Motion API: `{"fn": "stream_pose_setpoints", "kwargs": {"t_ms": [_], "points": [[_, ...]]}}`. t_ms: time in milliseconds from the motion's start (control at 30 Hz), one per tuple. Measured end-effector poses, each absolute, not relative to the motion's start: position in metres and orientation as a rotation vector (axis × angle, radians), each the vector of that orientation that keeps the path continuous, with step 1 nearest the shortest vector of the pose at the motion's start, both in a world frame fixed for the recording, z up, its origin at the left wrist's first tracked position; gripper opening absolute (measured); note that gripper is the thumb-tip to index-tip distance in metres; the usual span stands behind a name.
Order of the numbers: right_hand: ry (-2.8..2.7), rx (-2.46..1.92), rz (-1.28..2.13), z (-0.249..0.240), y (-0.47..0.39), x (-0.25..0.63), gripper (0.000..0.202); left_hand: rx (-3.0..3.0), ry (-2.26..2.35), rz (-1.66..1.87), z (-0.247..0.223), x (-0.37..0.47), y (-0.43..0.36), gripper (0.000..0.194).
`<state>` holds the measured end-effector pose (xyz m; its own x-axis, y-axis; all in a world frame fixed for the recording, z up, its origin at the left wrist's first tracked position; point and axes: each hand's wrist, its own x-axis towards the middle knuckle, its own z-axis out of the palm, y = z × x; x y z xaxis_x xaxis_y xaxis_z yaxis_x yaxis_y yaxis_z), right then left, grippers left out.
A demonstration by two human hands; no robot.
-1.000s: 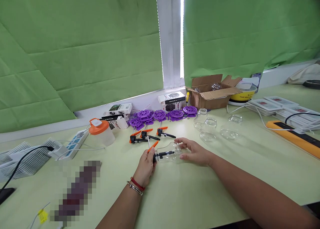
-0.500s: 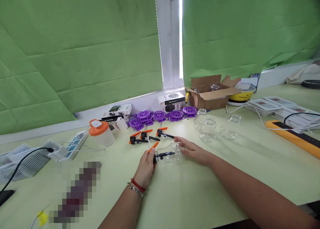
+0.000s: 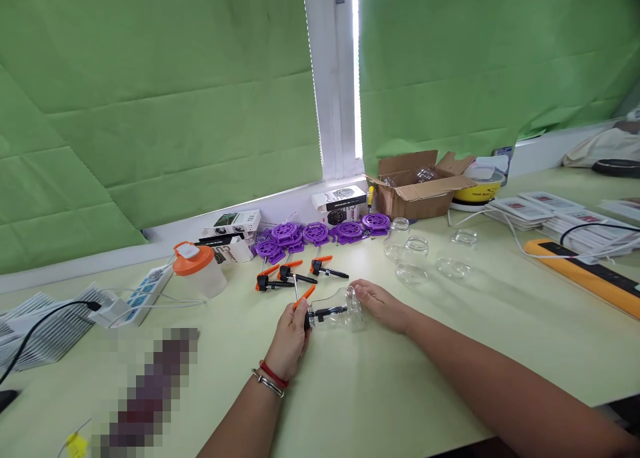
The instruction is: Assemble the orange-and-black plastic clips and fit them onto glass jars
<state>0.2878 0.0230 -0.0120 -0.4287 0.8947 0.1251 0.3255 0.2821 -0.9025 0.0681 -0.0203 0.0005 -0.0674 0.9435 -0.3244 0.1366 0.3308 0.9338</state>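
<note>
My left hand [image 3: 289,335] is closed around the black cap end of a fitting with an orange lever [image 3: 305,295] and a thin metal rod. This fitting's black stem [image 3: 333,311] lies inside a clear bottle [image 3: 346,295], which is tilted on its side above the table. At the bottle's wide end, my right hand [image 3: 380,305] grips it with curled fingers. Behind my hands lie three similar black-and-orange fittings [image 3: 327,269]. Three more clear bottles stand to the right, one of them a clear bottle [image 3: 417,247] near my right forearm.
Purple plastic wheel-shaped parts [image 3: 316,233] line the back beside printed boxes [image 3: 340,197]. An opened cardboard box [image 3: 425,201] stands behind the bottles. Left are an orange-lidded cup [image 3: 194,265] and a power strip [image 3: 145,297]; right, an orange-and-black bar [image 3: 575,265] and stacked cards [image 3: 520,211].
The view has shifted slightly. Both hands keep their hold on the fitting and bottle, with the right fingers moved a little around the bottle's wide end.
</note>
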Motion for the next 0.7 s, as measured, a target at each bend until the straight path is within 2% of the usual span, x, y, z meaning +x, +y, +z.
{"fn": "stream_pose_setpoints", "kwargs": {"t_ms": [167, 300, 533, 700], "points": [[-1.884, -1.013, 1.154, -0.013, 0.020, 0.295, 0.054, 1.015, 1.472, 0.922, -0.002, 0.066, -0.019, 0.056], [-1.960, -0.972, 1.145, -0.015, 0.019, 0.304, 0.068, 0.986, 1.470, 0.921, -0.002, 0.066, -0.018, 0.056], [-1.922, -1.084, 1.175, -0.015, 0.023, 0.296, 0.046, 1.038, 1.484, 0.913, -0.001, 0.066, -0.019, 0.054], [-1.844, -1.165, 1.129, -0.018, 0.026, 0.288, 0.059, 1.111, 1.487, 0.895, -0.003, 0.067, -0.019, 0.056]]}}
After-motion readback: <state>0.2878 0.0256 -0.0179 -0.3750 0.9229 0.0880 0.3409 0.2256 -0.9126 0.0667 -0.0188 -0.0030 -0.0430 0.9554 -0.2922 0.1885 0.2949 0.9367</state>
